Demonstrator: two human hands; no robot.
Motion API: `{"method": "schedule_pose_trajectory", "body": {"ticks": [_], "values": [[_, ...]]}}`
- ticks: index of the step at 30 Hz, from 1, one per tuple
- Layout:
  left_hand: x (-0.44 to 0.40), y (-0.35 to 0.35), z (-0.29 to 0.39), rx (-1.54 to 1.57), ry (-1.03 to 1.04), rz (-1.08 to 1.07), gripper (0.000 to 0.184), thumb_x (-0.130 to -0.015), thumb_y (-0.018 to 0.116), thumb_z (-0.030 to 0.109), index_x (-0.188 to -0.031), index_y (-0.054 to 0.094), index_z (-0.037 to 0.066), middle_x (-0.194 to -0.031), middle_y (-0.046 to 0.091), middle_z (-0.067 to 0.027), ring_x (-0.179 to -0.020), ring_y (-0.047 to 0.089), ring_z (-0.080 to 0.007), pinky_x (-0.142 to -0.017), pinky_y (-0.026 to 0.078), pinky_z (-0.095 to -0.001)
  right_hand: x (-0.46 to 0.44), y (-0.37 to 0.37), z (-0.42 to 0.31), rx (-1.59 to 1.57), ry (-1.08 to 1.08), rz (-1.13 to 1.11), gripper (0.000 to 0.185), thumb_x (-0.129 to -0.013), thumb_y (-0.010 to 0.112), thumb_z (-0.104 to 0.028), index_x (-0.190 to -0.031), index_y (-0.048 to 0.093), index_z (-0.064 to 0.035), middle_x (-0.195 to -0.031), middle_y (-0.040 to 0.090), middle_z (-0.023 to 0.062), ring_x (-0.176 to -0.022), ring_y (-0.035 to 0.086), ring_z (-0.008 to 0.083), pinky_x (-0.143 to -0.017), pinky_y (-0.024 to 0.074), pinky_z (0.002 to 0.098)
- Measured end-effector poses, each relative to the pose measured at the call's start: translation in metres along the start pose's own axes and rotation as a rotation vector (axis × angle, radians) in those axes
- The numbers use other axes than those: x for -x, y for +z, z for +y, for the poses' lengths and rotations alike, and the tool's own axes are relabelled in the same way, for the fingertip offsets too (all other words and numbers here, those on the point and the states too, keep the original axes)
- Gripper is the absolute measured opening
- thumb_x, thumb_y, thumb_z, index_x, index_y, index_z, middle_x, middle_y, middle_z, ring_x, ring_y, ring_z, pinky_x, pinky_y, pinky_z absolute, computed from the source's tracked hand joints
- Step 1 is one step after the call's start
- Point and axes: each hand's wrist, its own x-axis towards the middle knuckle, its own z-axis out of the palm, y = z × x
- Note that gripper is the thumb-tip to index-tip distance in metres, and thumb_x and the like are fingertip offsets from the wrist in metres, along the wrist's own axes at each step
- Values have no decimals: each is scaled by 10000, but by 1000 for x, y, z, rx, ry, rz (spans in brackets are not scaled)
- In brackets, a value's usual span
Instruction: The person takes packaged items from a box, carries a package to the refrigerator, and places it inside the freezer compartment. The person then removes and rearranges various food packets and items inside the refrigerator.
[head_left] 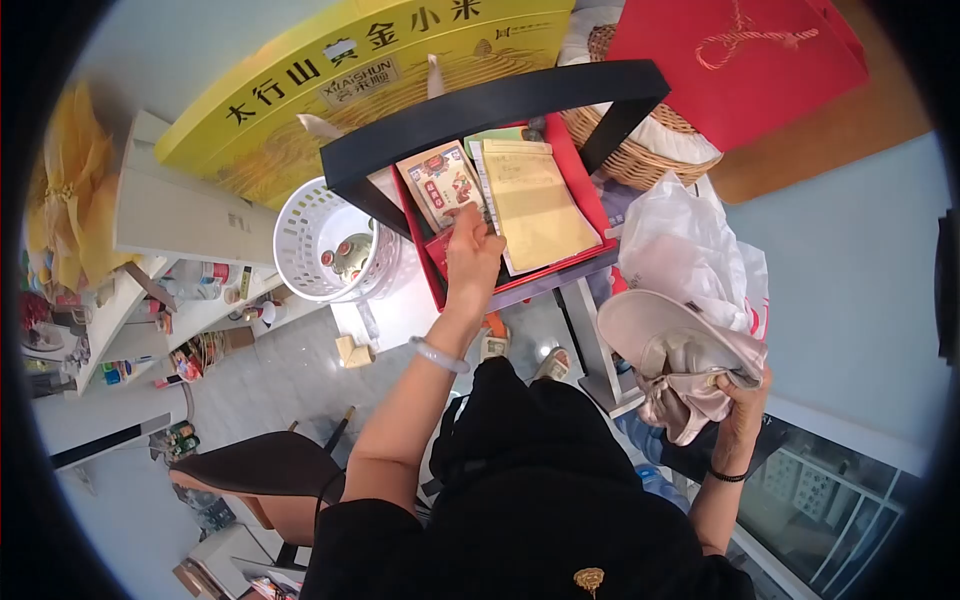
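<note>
My left hand (pixel 473 252) reaches into a red box (pixel 603 222) with a wide black handle (pixel 480 100). Its fingers are extended, the tips touching the lower edge of a small printed packet (pixel 445 185); no grip on it shows. Beside the packet lies a yellowish paper pad or envelope (pixel 540 205), with other papers partly under it. At the right, my right hand (pixel 745 400) is closed round the edge of a pale pink brimmed hat (pixel 685 350), which hangs folded and bunched. Some of the fingers are hidden behind the fabric.
A white perforated basket (pixel 300 235) holding a few items stands left of the red box. Behind are a large yellow carton (pixel 400 60), a wicker basket (pixel 645 160) and a red gift bag (pixel 740 70). A white plastic bag (pixel 680 240) borders the hat. A brown chair (pixel 260 465) stands lower left.
</note>
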Motion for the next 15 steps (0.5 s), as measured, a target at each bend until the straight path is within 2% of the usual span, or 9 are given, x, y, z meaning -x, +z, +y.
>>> {"method": "schedule_pose_trajectory", "body": {"ticks": [2, 3, 6, 9, 11, 12, 13, 14, 15], "values": [[-10, -2, -17, 184, -284, -32, 512, -778, 490, -44, -1277, 377, -50, -1166, 532, -201, -1069, 527, -233, -894, 415, -323, 8, 1, 1, -101, -9, 12, 546, -566, 835, -35, -1054, 589, -13, -945, 646, 41, -842, 613, 134, -777, 481, 262], [-23, 9, -31, 185, -264, -37, 512, -778, 490, -44, -1277, 377, -50, -1166, 532, -201, -1069, 527, -233, -894, 415, -323, -4, -3, 10, -111, -27, 11, 546, -566, 835, -35, -1054, 589, -13, -945, 646, 41, -842, 613, 134, -777, 481, 262], [-17, 20, -36, 272, -403, -109, 472, -782, 493, -40, -1244, 399, -53, -1101, 570, -177, -993, 559, -229, -841, 439, -324, 8, -6, 5, -142, -27, 65, 550, -561, 839, -44, -1049, 588, -8, -940, 646, 43, -834, 613, 132, -776, 483, 263], [-14, 31, -29, 163, -287, -119, 492, -780, 525, 5, -1250, 391, -51, -1072, 584, -209, -973, 584, -286, -832, 452, -337, 10, -9, 10, -130, -9, 82, 563, -555, 844, -55, -1051, 583, 0, -937, 645, 47, -830, 615, 139, -779, 485, 269], [-22, 42, -45, -133, 41, -159, 575, -773, 552, 48, -1301, 348, -51, -1081, 561, -280, -987, 580, -364, -856, 453, -370, 11, -10, 12, -158, 0, 86, 575, -556, 843, -54, -1062, 575, 4, -949, 640, 56, -846, 613, 153, -785, 487, 277], [-18, 50, -32, -350, 79, -110, 656, -772, 566, 85, -1340, 277, -70, -1130, 522, -315, -1027, 549, -410, -892, 439, -399, 11, -10, 13, -158, 2, 83, 575, -556, 843, -54, -1062, 575, 4, -949, 640, 56, -846, 613, 153, -785, 487, 277], [-18, 61, -37, -411, 178, -92, 694, -791, 555, 96, -1360, 201, -84, -1161, 506, -312, -1015, 551, -418, -898, 436, -416, 11, -10, 15, -165, -4, 97, 575, -559, 839, -48, -1065, 572, 6, -957, 637, 60, -857, 612, 160, -786, 487, 279], [-13, 71, -13, -488, 151, -136, 720, -799, 551, 102, -1361, 148, -100, -1208, 461, -324, -1021, 541, -432, -871, 449, -436, 11, -10, 16, -171, -9, 109, 575, -562, 835, -42, -1069, 569, 8, -965, 633, 64, -868, 611, 166, -788, 488, 282], [-12, 86, -7, -545, 166, -116, 747, -799, 545, 95, -1384, 107, -59, -1281, 366, -353, -1034, 523, -448, -850, 459, -458, 10, -11, 17, -165, -6, 99, 575, -562, 835, -42, -1069, 569, 8, -965, 633, 64, -868, 611, 166, -788, 488, 282]]}}
